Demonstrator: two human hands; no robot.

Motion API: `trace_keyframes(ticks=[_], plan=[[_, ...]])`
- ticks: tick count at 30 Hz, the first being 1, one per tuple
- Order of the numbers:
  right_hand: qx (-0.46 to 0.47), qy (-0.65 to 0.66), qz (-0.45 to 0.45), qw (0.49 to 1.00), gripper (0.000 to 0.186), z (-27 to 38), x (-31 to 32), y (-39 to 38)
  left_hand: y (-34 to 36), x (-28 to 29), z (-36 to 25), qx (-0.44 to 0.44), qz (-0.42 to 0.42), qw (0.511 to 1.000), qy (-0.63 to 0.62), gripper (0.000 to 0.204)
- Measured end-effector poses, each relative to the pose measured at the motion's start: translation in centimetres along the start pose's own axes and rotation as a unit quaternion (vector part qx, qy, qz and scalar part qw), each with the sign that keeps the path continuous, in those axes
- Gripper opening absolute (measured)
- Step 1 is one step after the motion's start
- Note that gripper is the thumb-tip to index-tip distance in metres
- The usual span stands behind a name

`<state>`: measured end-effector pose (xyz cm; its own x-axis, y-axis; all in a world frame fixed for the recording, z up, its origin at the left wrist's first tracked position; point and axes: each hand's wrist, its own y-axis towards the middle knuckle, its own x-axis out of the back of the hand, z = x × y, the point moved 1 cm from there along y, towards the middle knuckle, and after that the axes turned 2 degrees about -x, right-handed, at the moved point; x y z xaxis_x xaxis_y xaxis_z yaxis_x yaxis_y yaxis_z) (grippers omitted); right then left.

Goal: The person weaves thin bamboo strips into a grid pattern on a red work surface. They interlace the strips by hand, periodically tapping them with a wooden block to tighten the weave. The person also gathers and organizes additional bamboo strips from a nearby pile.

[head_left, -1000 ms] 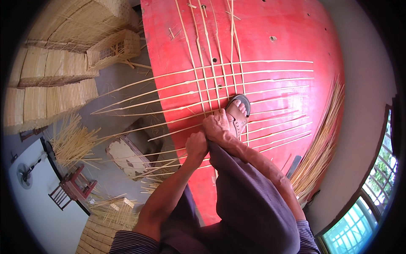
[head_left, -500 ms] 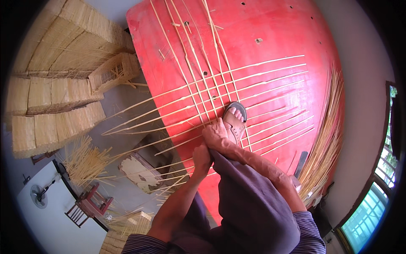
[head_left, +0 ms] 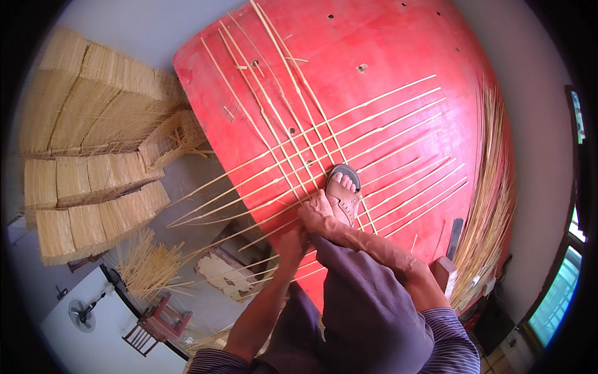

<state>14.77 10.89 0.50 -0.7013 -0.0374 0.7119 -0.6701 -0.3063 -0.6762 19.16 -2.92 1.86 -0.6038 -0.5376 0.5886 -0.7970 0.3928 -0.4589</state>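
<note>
Thin bamboo strips cross in an open lattice on a red board. My sandalled foot presses on the crossing strips. Just left of the sandal, my right hand is closed low over the strips, its fingers curled around a strip end. My left hand is a closed fist right below and beside it, by my raised knee. What the left fingers hold is hidden. Several strips run past the hands and out over the board's left edge.
A bundle of long thin strips lies along the board's right side. Stacked woven panels stand at the left, above a heap of cut strips. A worn wooden board, a small red stool and a fan are at lower left.
The view has shifted, so the background sits lower and the board looks more tilted. Both hands stay together beside the sandal; the left has moved slightly down.
</note>
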Motion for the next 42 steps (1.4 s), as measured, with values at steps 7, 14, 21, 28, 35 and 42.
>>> trace_keyframes(ticks=[7, 14, 21, 28, 35, 42], plan=[[-0.118, 0.163, -0.135, 0.970, 0.019, -4.3, 5.4, -5.5, 11.6, 6.3, -8.3, -0.066, 0.004, 0.994, -0.089, 0.028], [-0.223, 0.651, -0.329, 0.646, 0.013, -14.6, 5.2, -4.2, 28.7, 6.6, -8.6, 0.015, 0.085, 0.941, -0.326, 0.031], [-0.207, 0.816, -0.416, 0.343, 0.036, -25.9, 5.1, -2.3, 27.8, 5.6, -11.8, 0.017, 0.082, 0.953, -0.293, 0.022], [-0.206, 0.860, -0.397, 0.244, 0.047, -30.6, 7.0, -1.1, 27.9, 1.0, -10.8, -0.083, -0.092, 0.991, -0.056, 0.014], [-0.190, 0.891, -0.359, 0.204, 0.037, -32.0, 5.6, -0.5, 27.8, 0.0, -11.2, -0.023, -0.088, 0.994, -0.057, 0.017], [-0.150, 0.905, -0.321, 0.236, 0.028, -29.3, 6.1, 1.2, 27.9, 0.4, -11.7, 0.009, -0.081, 0.995, -0.056, 0.016]])
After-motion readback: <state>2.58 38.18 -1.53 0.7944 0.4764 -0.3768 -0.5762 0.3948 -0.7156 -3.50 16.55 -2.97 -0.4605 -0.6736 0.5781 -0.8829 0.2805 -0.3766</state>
